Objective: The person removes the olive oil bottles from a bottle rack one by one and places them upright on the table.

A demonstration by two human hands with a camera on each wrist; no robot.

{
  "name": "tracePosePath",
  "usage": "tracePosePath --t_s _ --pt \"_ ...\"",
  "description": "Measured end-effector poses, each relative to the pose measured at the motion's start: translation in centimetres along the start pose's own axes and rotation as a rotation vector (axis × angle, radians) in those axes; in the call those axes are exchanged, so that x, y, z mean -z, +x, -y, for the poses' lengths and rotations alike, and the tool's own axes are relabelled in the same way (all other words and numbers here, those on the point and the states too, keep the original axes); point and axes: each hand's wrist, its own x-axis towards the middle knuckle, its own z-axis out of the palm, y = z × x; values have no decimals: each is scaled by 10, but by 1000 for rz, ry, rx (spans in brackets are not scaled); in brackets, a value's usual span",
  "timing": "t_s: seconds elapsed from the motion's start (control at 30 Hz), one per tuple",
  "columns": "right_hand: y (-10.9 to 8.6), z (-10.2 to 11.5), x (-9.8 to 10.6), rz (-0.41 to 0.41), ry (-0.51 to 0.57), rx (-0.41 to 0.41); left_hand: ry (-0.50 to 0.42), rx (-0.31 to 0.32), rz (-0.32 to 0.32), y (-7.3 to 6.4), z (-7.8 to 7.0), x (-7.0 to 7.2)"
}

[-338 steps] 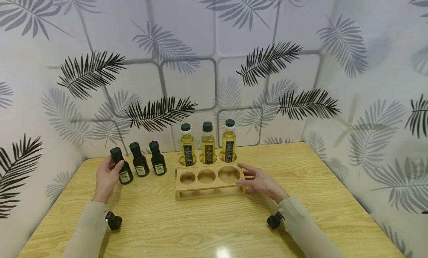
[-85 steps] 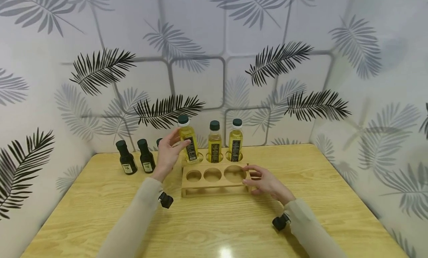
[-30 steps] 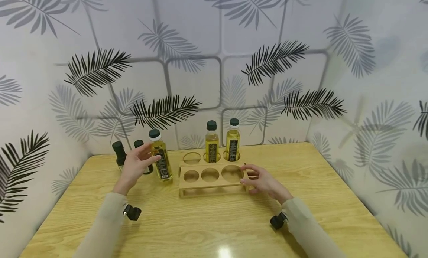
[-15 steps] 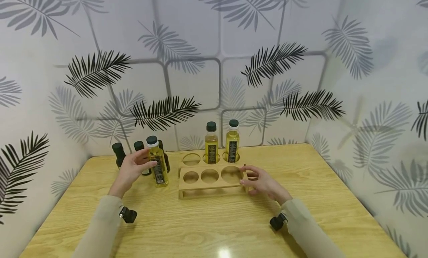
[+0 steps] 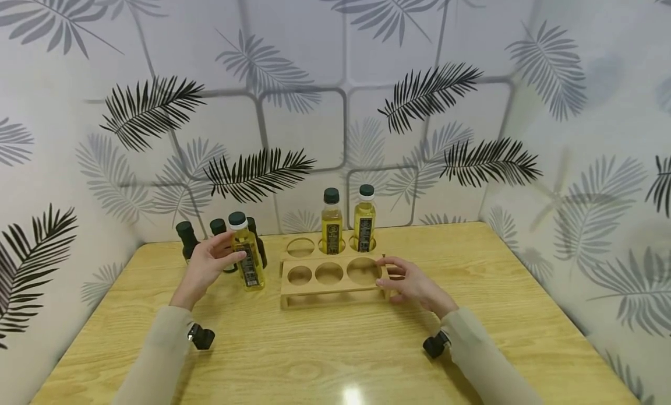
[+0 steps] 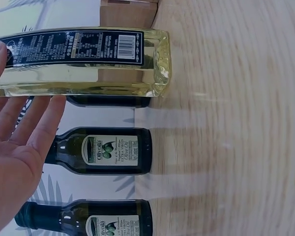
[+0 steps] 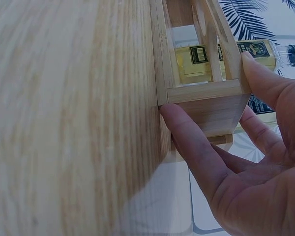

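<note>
My left hand grips a clear bottle of yellow oil with a green cap, thumb on one side and fingers on the other. The bottle is upright, left of the wooden rack and in front of the dark bottles. In the left wrist view its black label with a barcode faces the camera. At the rack's right end, my right hand holds the end piece between thumb and fingers. Two more yellow oil bottles stand in the back row; the back-left hole and three front holes hold nothing.
Three dark olive oil bottles stand at the back left, partly hidden by my left hand and the held bottle. Behind the wooden table rises a leaf-patterned wall.
My left hand left the dark bottles, took the yellow oil bottle from the rack's back-left hole, and moved it left and down toward the table. My right hand stays at the rack.
</note>
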Motion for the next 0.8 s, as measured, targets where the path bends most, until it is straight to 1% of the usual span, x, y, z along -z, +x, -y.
tracePosePath --t_s 0.23,0.47,0.63,0.8 --pt "0 0 0 -6 3 -7 6 11 1 3 0 1" --pt "0 0 0 -12 -3 -14 8 26 5 0 -4 4" --pt "1 0 1 -7 -7 -11 -2 42 -5 -1 -4 4" --pt "1 -1 1 -4 -8 -3 -2 40 -4 0 -4 3"
